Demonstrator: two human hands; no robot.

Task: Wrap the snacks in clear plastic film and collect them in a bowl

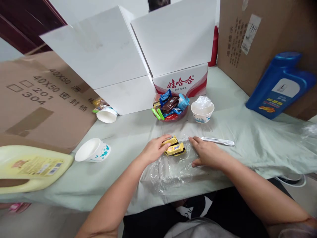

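Near the counter's (128, 138) left side sits a paper bowl (104, 152). Further right, the left hand (155, 148) grips two yellow packets (176, 150), seemingly to keep them together. They lie between both hands, over clear plastic film (163, 178). The right hand (209, 152), thumb and fingers spread wide, touches that film, perhaps steadying it, just beside a white cutter (220, 141).

Looks like storage space indoors: brown cartons (59, 132), white boxes (173, 39), blue jug (274, 91), cloth-covered table (128, 132).

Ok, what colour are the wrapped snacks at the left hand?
The wrapped snacks are mainly yellow, with dark bands; the head view shows them best.
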